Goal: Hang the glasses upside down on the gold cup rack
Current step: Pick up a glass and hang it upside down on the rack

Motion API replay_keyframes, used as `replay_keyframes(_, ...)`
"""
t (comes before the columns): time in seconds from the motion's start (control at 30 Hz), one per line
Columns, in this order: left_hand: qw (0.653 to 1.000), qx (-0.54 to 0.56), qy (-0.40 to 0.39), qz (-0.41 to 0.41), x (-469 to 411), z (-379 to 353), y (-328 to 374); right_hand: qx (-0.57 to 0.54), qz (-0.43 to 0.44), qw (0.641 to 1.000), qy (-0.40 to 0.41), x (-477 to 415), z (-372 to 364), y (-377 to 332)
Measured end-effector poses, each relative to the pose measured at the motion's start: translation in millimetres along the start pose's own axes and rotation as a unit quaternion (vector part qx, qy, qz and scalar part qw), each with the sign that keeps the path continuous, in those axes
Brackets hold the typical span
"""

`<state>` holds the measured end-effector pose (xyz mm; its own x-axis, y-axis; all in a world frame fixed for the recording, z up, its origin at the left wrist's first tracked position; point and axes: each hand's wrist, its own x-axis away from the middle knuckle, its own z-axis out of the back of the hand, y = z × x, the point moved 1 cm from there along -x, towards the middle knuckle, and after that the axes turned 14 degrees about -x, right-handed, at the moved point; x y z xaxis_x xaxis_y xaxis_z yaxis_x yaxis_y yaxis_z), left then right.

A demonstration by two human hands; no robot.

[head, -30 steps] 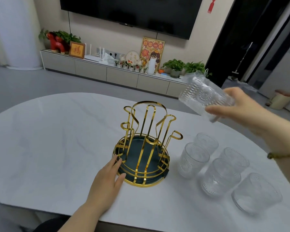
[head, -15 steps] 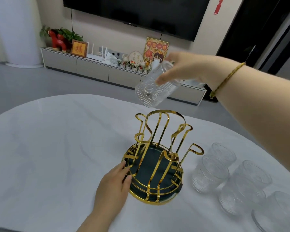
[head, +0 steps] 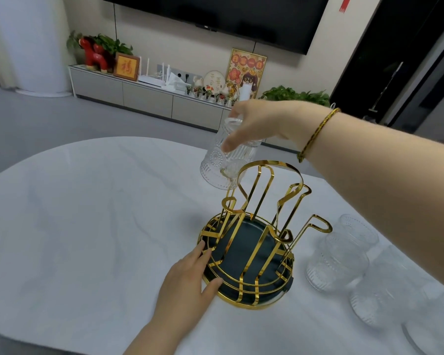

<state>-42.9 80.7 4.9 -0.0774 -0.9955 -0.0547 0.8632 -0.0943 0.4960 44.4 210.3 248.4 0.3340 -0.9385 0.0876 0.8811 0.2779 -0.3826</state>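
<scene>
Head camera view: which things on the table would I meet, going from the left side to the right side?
Left hand at the base of the rack → gold cup rack → upright glasses standing on the white table. The inverted glass held above the rack is left out.

Grey floor, wall-mounted television

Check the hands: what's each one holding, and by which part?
Right hand holds a glass upside down, gripped around its base end, mouth down over the rack. Left hand grips nothing; its fingers rest on the rack's base rim.
</scene>
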Motion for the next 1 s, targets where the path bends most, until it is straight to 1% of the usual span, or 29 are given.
replay_keyframes(0.13, 0.999, -0.015, -0.029, -0.009, 0.1, -0.7, 0.6, 0.015, -0.005, 1.000, -0.010, 0.0, -23.6, 4.0)
replay_keyframes(0.3, 0.996, -0.057, -0.070, -0.025, -0.2, -1.8, -1.6, 0.059, -0.005, 0.997, -0.057, -2.8, -48.2, 7.0)
replay_keyframes(0.6, 0.996, -0.043, -0.068, -0.037, 0.9, -2.9, -3.8, 0.102, -0.002, 0.990, -0.095, -7.7, -54.9, 6.0)
replay_keyframes(0.8, 0.996, -0.046, -0.068, -0.037, 1.5, -3.1, -5.1, 0.107, -0.008, 0.990, -0.089, -9.9, -56.1, 7.6)
replay_keyframes(1.0, 0.996, -0.064, -0.055, -0.033, 1.0, -2.3, -3.0, 0.073, 0.001, 0.996, -0.046, -4.5, -47.6, 10.0)
